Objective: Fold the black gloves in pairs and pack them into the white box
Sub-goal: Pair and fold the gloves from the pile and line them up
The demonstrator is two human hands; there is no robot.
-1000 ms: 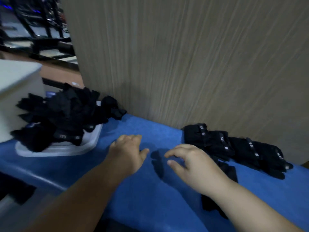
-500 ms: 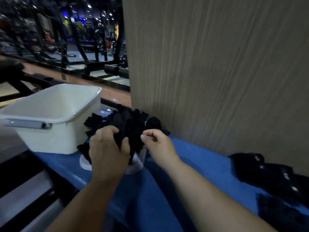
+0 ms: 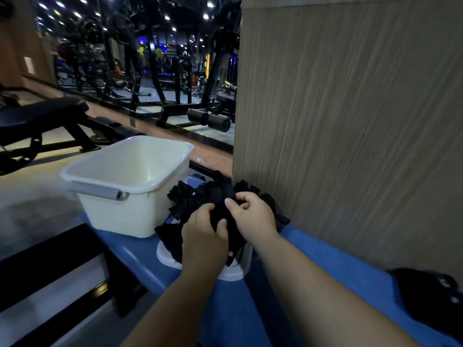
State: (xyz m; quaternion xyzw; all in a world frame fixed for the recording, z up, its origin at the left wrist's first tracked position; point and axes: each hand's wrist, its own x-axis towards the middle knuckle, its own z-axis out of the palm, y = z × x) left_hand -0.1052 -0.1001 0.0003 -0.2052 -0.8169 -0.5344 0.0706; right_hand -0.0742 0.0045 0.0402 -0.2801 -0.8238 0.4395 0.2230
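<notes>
A heap of loose black gloves [image 3: 193,201] lies on a flat white tray [image 3: 235,271] on the blue surface, against the wooden panel. My left hand [image 3: 203,241] grips a black glove [image 3: 221,216] at the near side of the heap. My right hand [image 3: 253,216] pinches the same dark fabric from the right. The white box [image 3: 130,186], empty with a grey handle, stands just left of the heap. Folded black gloves [image 3: 431,299] lie at the right edge.
The tall wooden panel [image 3: 350,146] rises right behind the heap. The blue surface [image 3: 313,251] ends in a rounded front edge at the left, with a dark frame below. Gym machines and benches fill the background.
Both hands went from hovering over the blue surface near the folded gloves to the heap on the left. They now grip a glove there, and the view has swung left to the box.
</notes>
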